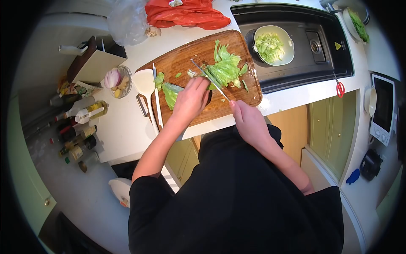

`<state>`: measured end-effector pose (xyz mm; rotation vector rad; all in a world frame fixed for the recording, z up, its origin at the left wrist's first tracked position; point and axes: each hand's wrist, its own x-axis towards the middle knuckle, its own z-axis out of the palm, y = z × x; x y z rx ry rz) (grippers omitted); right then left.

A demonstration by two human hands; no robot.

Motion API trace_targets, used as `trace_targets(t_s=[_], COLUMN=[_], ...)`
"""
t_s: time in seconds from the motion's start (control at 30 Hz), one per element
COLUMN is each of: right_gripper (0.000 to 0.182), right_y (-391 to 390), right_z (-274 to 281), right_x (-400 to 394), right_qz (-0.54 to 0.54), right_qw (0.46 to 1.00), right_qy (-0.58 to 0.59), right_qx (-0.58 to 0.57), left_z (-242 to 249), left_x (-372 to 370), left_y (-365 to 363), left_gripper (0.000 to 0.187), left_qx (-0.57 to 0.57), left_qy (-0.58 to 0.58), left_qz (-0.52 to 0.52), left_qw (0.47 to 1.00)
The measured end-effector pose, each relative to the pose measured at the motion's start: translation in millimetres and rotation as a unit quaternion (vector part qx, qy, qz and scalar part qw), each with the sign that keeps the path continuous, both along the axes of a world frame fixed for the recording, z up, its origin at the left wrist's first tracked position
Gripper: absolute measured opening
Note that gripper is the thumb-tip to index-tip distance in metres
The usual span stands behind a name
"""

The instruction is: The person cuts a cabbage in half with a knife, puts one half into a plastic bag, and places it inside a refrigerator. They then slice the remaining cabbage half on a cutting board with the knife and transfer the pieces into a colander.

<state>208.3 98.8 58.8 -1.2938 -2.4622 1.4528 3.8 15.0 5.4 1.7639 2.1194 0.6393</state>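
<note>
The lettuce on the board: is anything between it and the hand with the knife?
Nothing visible. The right hand holds the knife, whose blade already lies across the lettuce on the cutting board. The left hand rests beside the leaves, not between blade and lettuce.

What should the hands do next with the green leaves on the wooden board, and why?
Probably slide the left hand back a little along the lettuce and bring the knife down for another slice. The right hand holds the knife across the leaves on the cutting board, and whole leaves lie uncut, while a bowl nearby already holds chopped pieces.
</note>
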Motion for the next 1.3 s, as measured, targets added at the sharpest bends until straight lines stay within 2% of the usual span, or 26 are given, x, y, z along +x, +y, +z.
trace_targets(t_s=[0.3,0.5,0.6,0.7,0.8,0.9,1.07,1.3], right_gripper=[0.052,0.055,0.054,0.052,0.05,0.047,0.046,0.046], right_y=[-1.4,9.1,9.5,9.1,9.9,7.0,2.9,-8.1], right_z=[-3.6,-31.2,-70.2,-82.7,-77.9,-51.3,-0.3,-4.5], right_x=[1.2,-8.4,-9.9,-6.3,-7.1,-7.5,-3.4,0.1], right_qz=[0.001,0.007,0.032,0.001,-0.024,-0.054,-0.015,-0.004], right_qw=[1.0,1.0,0.999,1.0,0.997,0.993,0.999,1.0], right_qy=[-0.021,-0.028,-0.019,0.006,0.06,0.062,0.017,-0.007], right_qx=[-0.011,-0.013,0.018,0.0,-0.053,-0.08,-0.044,-0.011], left_z=[1.2,-1.7,-2.3,-4.3,-3.4,-3.2,-7.3,-9.7], left_x=[-0.4,-1.8,-0.1,0.4,4.2,6.8,6.5,6.8], left_y=[1.9,3.9,4.1,0.9,-3.2,-5.5,-5.1,-6.0], left_gripper=[0.023,0.025,0.026,0.028,0.025,0.023,0.022,0.017], left_qx=[-0.026,-0.01,0.012,0.004,0.003,0.015,0.031,0.039], left_qy=[0.007,-0.004,-0.018,-0.001,0.028,0.018,0.022,0.02], left_qz=[-0.006,-0.01,-0.007,-0.005,0.009,0.025,0.029,0.029], left_qw=[1.0,1.0,1.0,1.0,1.0,0.999,0.999,0.999])
